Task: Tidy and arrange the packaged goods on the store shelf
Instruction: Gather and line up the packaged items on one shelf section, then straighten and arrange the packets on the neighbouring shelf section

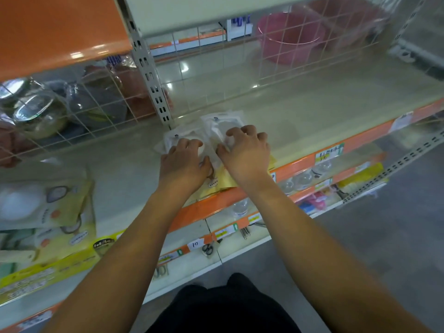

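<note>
Dark trousers (228, 306) are sitting at the bottom edge, and both bare forearms are reaching up from there to a cream shelf (300, 116) with an orange front strip. It's a shop aisle: wire mesh backing (240, 68) behind the shelf, a pink plastic basin (288, 37) showing through it, glossy floor tiles beyond, and glass jars (33, 109) past the mesh on the left. Lower shelves are carrying price tags and small goods too blurry to name.

Two white packets are lying flat side by side near the slotted upright (153, 75). The left hand (183, 162) is resting on the left white packet (177, 138), fingers curled and pressing its top. The right hand (245, 150) is pressing down on the right white packet (223, 121) with bent fingers, thumb at its near edge. A yellow packet (223, 181) is peeking out under both wrists at the shelf lip. More yellow packets (48, 212) are stacking up well off to the left.
</note>
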### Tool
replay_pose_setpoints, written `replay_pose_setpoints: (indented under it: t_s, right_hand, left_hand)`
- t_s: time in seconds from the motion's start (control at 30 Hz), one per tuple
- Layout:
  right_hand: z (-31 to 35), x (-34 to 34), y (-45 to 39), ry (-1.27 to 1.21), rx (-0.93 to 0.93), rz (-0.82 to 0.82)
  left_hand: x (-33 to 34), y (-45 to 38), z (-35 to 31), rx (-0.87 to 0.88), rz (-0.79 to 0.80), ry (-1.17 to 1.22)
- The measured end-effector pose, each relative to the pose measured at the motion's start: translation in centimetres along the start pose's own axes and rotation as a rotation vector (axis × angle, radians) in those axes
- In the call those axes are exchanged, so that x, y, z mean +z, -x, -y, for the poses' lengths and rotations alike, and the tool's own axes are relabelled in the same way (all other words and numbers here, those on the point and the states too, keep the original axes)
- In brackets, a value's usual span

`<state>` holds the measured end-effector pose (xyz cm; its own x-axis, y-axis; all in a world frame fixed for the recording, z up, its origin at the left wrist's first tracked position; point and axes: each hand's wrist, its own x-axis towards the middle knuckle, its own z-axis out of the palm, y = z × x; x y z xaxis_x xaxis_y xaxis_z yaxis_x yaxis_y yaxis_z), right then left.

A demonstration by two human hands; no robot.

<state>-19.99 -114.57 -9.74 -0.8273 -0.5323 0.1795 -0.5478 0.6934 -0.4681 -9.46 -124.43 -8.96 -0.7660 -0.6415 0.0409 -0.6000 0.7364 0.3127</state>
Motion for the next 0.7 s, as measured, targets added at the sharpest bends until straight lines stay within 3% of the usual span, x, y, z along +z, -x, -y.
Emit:
replay_pose_setpoints:
  t_s: [0.7]
  right_hand:
    - [1.2,4.7,-1.9,0.227,0.151,0.188]
  left_hand:
    - [0.2,-1.6,3.7,0.039,-0.041,0.023]
